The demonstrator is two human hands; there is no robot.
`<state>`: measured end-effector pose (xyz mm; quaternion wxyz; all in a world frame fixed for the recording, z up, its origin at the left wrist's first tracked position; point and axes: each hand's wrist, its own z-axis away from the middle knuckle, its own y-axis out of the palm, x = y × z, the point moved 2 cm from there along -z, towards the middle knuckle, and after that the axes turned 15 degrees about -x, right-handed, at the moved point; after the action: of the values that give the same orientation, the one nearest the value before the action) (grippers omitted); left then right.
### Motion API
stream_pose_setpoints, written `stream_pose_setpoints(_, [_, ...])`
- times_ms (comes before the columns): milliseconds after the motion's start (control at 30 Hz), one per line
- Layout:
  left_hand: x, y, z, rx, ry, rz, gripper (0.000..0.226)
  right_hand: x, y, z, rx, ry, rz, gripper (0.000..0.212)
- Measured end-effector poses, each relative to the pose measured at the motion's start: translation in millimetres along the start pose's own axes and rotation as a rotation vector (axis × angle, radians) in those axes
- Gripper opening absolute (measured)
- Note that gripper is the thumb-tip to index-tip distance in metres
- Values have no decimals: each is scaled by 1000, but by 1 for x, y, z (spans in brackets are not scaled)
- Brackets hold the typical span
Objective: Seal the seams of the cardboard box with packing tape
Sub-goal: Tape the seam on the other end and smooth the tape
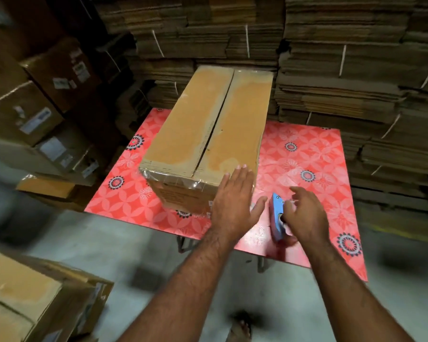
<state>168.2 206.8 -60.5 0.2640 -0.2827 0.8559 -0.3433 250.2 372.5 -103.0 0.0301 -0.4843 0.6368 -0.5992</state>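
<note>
Cardboard box (pixel 203 134) — lengthwise away, centre seam likewise

a counter (pixel 307 154) with a red floral-patterned top sits at the centre on dark metal legs (pixel 182 244). pale grey concrete floor (pixel 104 243) spreads from 6 to 9 o'clock. bundled flat cardboard stacks (pixel 344 70), tied with white string, wall off 12 to 3 o'clock. labelled brown cartons (pixel 35 99) pile up at 9 to 10 o'clock; another carton (pixel 35 299) lies at 7 o'clock. the light is dim.

Legible text: we find none; white paper labels (pixel 35 122) on the stacked brown cardboard cartons (pixel 22 104) are blurred.
</note>
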Motion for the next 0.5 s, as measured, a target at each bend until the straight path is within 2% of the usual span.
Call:
stream_pose_setpoints(67, [23, -24, -3, -65, -92, 108, 59, 36, -16, -8, -137, -67, -140, 37])
stream_pose_setpoints(133, [58, -51, -5, -169, -239, 153, 57, 83, -20, -9, -179, -197, -267, 35])
stream_pose_setpoints(233, [121, -82, -4, -252, -401, 162, 48, 161, -5, -1, -96, -432, -380, 38])
stream_pose_setpoints(333, [177, -107, -5, -257, -480, 197, 44, 232, 25, 18, 24, -609, -362, 38])
stream_pose_setpoints(500, [240, -112, -10, -183, -574, 245, 42, 302, 74, 38, 148, -660, -228, 45])
